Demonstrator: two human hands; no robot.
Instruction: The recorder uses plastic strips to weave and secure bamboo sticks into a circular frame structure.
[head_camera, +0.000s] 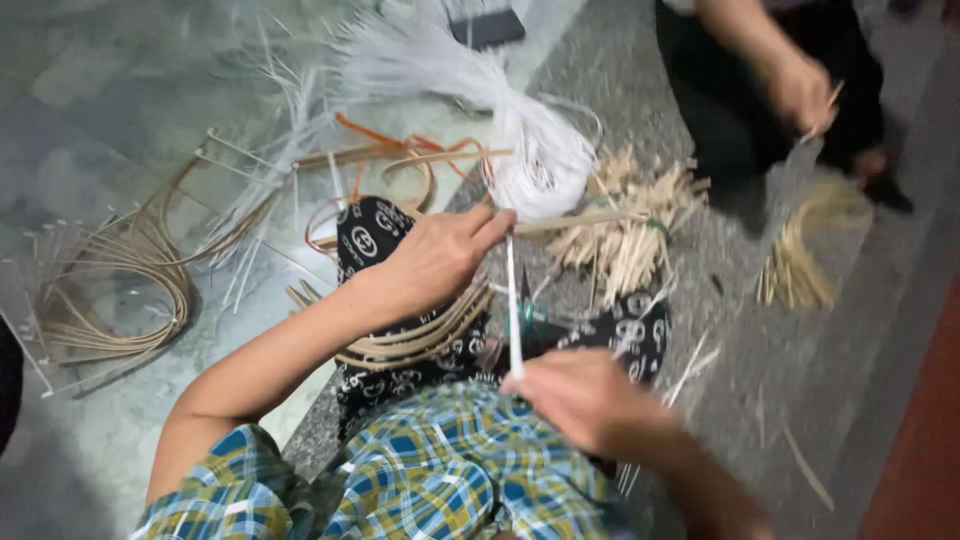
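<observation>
Head view: two hands stretch a white strip over the lap.
The left hand (430, 262) pinches the top of the white plastic strip (513, 305), the right hand (580, 400) grips its near end; its long axis runs near to far, almost upright in frame, above bent cane strips (420, 340). Keeping it taut and untwisted would serve best. A white strip bundle (540, 160) lies beyond on the floor (90, 90).
</observation>
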